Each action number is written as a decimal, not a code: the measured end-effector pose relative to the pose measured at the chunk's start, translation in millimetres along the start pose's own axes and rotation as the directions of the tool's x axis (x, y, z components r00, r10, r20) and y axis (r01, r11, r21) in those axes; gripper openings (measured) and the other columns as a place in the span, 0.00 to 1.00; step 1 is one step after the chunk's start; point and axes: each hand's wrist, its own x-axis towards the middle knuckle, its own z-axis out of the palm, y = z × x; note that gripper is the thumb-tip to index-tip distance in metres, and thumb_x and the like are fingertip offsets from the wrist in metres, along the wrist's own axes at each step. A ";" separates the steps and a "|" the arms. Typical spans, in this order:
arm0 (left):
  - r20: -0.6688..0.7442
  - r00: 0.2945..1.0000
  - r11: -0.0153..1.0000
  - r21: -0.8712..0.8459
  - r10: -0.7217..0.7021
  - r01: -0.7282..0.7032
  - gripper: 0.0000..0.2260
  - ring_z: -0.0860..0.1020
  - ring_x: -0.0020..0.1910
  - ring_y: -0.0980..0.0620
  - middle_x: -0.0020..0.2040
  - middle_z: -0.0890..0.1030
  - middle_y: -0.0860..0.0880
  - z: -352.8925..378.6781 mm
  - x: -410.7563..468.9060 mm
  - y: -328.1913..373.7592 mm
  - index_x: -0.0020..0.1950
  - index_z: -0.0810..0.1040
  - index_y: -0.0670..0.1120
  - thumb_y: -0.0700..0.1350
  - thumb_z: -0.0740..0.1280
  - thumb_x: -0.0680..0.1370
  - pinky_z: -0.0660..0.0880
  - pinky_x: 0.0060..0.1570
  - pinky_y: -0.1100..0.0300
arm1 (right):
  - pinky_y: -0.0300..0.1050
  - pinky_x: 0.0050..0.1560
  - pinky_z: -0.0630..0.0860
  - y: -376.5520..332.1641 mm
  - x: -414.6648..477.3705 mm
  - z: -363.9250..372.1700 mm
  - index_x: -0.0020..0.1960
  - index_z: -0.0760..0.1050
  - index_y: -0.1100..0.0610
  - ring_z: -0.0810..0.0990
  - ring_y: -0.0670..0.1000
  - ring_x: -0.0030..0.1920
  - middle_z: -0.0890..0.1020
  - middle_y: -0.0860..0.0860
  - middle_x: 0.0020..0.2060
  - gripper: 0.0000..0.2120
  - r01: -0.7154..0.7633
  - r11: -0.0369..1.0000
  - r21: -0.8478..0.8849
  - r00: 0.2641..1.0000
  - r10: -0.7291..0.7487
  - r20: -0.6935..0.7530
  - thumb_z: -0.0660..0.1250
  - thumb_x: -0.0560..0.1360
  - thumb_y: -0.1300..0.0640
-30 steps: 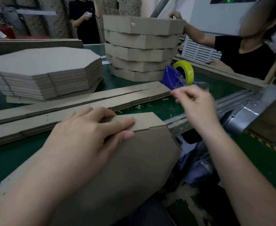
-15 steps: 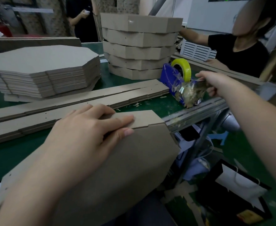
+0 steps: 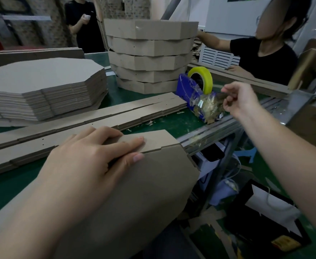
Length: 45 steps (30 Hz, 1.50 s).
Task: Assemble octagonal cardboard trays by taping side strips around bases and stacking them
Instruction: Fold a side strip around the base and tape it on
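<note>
In the head view, the left hand (image 3: 97, 156) is holding a half-built tray (image 3: 144, 193) that is leaning tilted over the near edge of the green tabletop (image 3: 168, 124). Its grip is closing over the tray's upper edge: the fingers are lying along the folded side strip (image 3: 153, 139) on top, and the thumb is pressing the flat base face just below it.

The right hand (image 3: 241, 100) is reaching out to the blue tape dispenser (image 3: 185, 90), which is sitting near the right edge of the tabletop and carrying a yellow tape roll (image 3: 202, 77). Its grip is narrow, with thumb and fingertips pinching the tape end (image 3: 221, 94) just beside the dispenser's front; the tape itself is blurred.

Loose side strips (image 3: 89, 118) are lying flat across the tabletop between the tray and a stack of flat octagonal bases (image 3: 45, 85) at the left. A stack of finished trays (image 3: 149, 53) is standing behind the dispenser. A person in black (image 3: 265, 60) is sitting across at the right, one arm stretching behind that stack, and another person (image 3: 84, 25) is standing at the back.
</note>
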 end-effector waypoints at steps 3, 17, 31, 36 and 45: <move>0.021 1.000 0.999 -0.030 0.013 -0.012 0.21 0.77 0.53 0.46 0.54 0.79 0.56 1.2 0.7 -2.6 0.62 0.77 0.65 0.65 0.51 0.76 0.77 0.44 0.46 | 0.41 0.45 0.75 24.2 -9.1 -16.1 0.27 0.70 0.56 0.71 0.45 0.29 0.74 0.48 0.25 0.16 0.089 0.954 0.287 0.994 -0.104 0.036 0.62 0.71 0.68; -0.050 0.996 0.994 -0.068 0.079 -0.082 0.18 0.79 0.51 0.47 0.53 0.78 0.58 7.2 4.6 -5.5 0.58 0.79 0.60 0.63 0.55 0.78 0.77 0.45 0.45 | 0.31 0.43 0.65 31.7 -91.3 -11.7 0.37 0.79 0.50 0.70 0.39 0.39 0.71 0.45 0.38 0.07 0.470 0.619 -0.629 0.837 -0.538 0.096 0.71 0.74 0.55; 0.000 0.997 0.996 -0.029 0.078 -0.078 0.16 0.78 0.52 0.47 0.54 0.78 0.58 -0.3 3.9 -3.3 0.57 0.79 0.59 0.60 0.56 0.77 0.77 0.47 0.46 | 0.34 0.23 0.56 78.1 -249.5 50.6 0.36 0.84 0.54 0.61 0.40 0.20 0.67 0.43 0.18 0.07 0.137 0.989 0.058 0.923 -0.148 0.355 0.70 0.68 0.51; -0.007 0.997 0.997 0.005 0.076 -0.076 0.17 0.79 0.51 0.47 0.54 0.78 0.56 -2.7 0.8 -1.6 0.58 0.80 0.57 0.58 0.56 0.76 0.77 0.46 0.46 | 0.38 0.23 0.51 81.4 -257.5 61.2 0.35 0.84 0.57 0.57 0.43 0.21 0.63 0.46 0.19 0.14 0.014 0.994 0.109 0.955 -0.046 0.294 0.72 0.60 0.46; -0.040 0.994 0.994 0.036 0.104 -0.103 0.17 0.79 0.49 0.44 0.52 0.80 0.53 -1.6 -0.3 -0.8 0.56 0.81 0.53 0.56 0.57 0.76 0.77 0.43 0.45 | 0.33 0.21 0.55 75.8 -268.4 70.2 0.32 0.83 0.59 0.58 0.43 0.21 0.62 0.48 0.19 0.14 -0.026 0.996 0.083 0.956 0.001 0.294 0.71 0.60 0.47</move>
